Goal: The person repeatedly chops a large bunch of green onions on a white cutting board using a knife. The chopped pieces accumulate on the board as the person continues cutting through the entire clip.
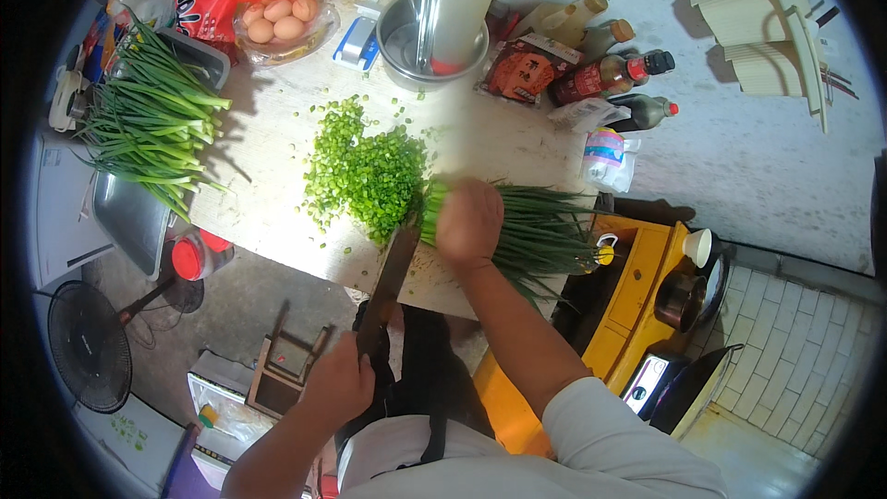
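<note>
My left hand (339,381) grips the handle of a long-bladed knife (390,284) near the table's front edge. The blade points away from me, its far end against the cut face of a scallion bunch (533,225). Pressing that bunch onto the table is my right hand (471,222), slightly blurred, with its fingers curled over the stalks just right of the blade. The dark green tops spread to the right. Left of the blade lies a loose heap of chopped scallions (374,173), with stray bits scattered around it.
Whole scallions (159,118) lie across a metal tray (132,215) at the left. Behind the heap are bagged eggs (280,19), a steel pot (433,69) holding utensils and several sauce bottles (599,80). A fan (90,346) and a stool (284,367) stand below on the floor.
</note>
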{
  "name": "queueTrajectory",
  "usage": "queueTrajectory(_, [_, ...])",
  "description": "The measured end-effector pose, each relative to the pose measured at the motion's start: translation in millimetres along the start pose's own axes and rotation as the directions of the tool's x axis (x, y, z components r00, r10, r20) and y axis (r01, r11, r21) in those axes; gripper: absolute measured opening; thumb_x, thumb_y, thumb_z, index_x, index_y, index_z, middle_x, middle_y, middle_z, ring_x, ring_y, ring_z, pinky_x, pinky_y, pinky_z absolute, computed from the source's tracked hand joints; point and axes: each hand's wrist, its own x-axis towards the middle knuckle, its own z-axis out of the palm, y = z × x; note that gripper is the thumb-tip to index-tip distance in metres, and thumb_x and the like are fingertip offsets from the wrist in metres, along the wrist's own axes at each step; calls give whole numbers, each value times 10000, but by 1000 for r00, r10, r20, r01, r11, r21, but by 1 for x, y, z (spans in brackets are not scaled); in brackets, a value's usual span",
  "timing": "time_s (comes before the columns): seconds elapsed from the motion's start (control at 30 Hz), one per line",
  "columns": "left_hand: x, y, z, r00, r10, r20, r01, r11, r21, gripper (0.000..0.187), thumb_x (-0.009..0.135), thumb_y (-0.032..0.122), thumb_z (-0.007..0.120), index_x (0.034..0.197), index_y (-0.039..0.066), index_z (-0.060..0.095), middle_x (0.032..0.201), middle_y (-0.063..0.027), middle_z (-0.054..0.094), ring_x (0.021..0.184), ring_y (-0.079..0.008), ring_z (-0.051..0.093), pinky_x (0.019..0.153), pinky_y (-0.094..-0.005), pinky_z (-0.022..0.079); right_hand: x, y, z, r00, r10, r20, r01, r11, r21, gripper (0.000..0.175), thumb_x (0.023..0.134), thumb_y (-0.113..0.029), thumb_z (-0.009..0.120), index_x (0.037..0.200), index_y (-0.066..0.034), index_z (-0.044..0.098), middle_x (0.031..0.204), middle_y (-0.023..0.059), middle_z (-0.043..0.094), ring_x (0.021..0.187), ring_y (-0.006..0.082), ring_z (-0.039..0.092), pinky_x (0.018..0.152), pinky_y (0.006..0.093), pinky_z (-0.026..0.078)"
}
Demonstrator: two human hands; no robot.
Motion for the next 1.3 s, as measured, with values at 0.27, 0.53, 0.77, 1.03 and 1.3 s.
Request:
queueTrajectory(0.27, [94, 54, 25, 932, 173, -320, -140, 982, 125, 261, 953, 51, 627, 1174, -29, 513, 962, -317, 687, 781, -511, 719, 689, -598, 583, 6, -4, 1, 999, -36, -33, 35, 999, -27, 156, 925, -151, 656, 1030, -39, 680, 1035, 177, 659, 982, 431, 620, 880, 559, 482])
queueTrajectory(0.53, [91, 57, 21, 984, 113, -140, -91, 984, 155, 230, 988, 40, 563, 1191, -34, 483, 1019, -326, 693, 859, -528, 730, 767, -609, 601, 5, 2, 5, 993, -96, -62, 95, 995, -21, 165, 900, -140, 670, 1024, -33, 686, 1106, 168, 689, 999, 412, 632, 905, 555, 485])
queueTrajectory(0.77, [135, 58, 42, 967, 115, -226, -103, 993, 66, 238, 988, 25, 556, 1194, -26, 447, 1059, -344, 660, 963, -577, 676, 834, -657, 543, 4, 1, 2, 992, -113, -49, 111, 993, -37, 140, 901, -136, 671, 995, -33, 679, 1082, 171, 676, 991, 409, 620, 903, 550, 473])
queueTrajectory(1.03, [126, 50, 37, 899, 198, -390, -172, 980, 100, 237, 978, 66, 590, 1155, -4, 448, 927, -338, 687, 802, -578, 683, 729, -665, 543, 5, -1, 3, 996, -74, -51, 74, 997, 0, 166, 930, -166, 652, 1017, -27, 672, 1048, 180, 651, 984, 426, 600, 900, 561, 460])
queueTrajectory(1.3, [99, 60, 22, 933, 234, -273, -198, 968, 152, 294, 954, 67, 643, 1172, -20, 466, 939, -342, 704, 820, -565, 709, 734, -652, 560, 3, -2, 4, 1000, -27, 1, 27, 999, -26, 176, 921, -175, 656, 1019, -30, 674, 1013, 175, 645, 975, 425, 596, 896, 560, 460])
